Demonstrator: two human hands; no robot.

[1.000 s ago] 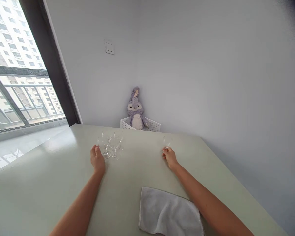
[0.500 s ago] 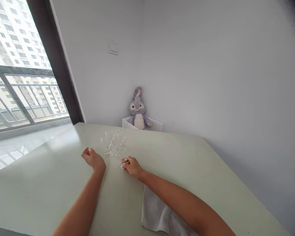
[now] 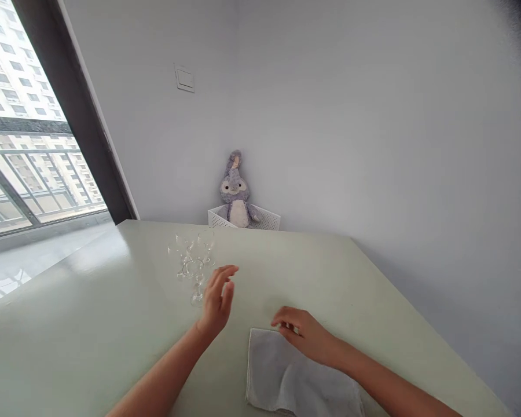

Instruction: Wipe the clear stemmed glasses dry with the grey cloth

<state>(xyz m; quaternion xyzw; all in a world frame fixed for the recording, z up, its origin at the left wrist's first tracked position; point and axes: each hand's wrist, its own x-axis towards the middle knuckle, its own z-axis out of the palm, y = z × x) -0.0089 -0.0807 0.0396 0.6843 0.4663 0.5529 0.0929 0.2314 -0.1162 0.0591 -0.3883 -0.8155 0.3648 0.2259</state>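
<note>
Several clear stemmed glasses [image 3: 193,267] stand grouped on the pale green table [image 3: 91,330], left of centre. Just right of the nearest glass, my left hand [image 3: 217,298] is raised with thumb and fingers apart, holding nothing. Whether it touches that glass I cannot tell. My right hand [image 3: 301,330] hovers by the upper edge of a folded grey cloth [image 3: 282,376], its fingers loosely curved and parted, with nothing in them. Part of the cloth is hidden under my right hand and forearm.
Beyond the table's far edge, a purple plush rabbit [image 3: 238,200] sits in a white perforated basket [image 3: 267,220] in the wall corner. A light switch [image 3: 184,79] is on the wall. At the left is a dark-framed window [image 3: 65,98] with a railing outside.
My right hand has let go of the nearest glass and moved right, towards the cloth. My left hand has swung right and opened beside the glasses. The view has turned slightly right.
</note>
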